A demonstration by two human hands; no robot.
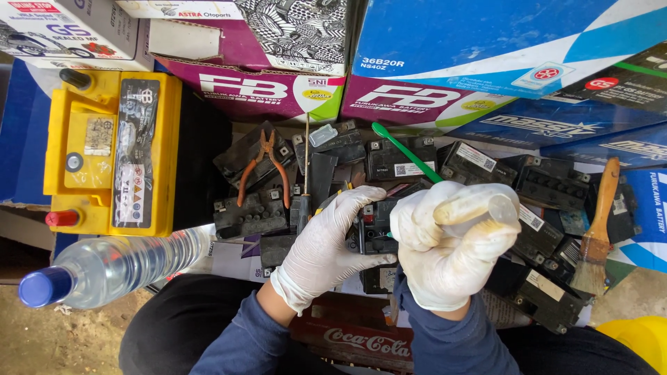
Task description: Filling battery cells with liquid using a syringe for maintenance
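- at far left, a clear bottle (114, 267) with a blue cap lies on its side, just below a yellow battery (111, 156) that stands well apart from the hands.
- right of that, red pliers (262, 167) and a screwdriver (304, 187) rest on a heap of small black batteries (253, 212).
- the left hand (326, 239), in a white glove, lies palm down with its fingers curled over one small black battery (375, 226) at the middle of the heap, pressing it in place rather than lifting it.
- a green toothbrush (406, 154) slants up from behind the hands; which hand grips it i cannot tell.
- the right hand (445, 243), also gloved, is closed around a clear plastic tube (479, 206), whose open end points right, just above the held battery.
- to do this well, i judge the left hand should keep the battery level and pinned, while the right tilts the tube slowly over the opening so nothing runs onto the neighbours.
- at far right, a wooden brush (597, 229) lies on more batteries, near but not touching the right hand.
- coloured cardboard boxes (486, 48) line the back.
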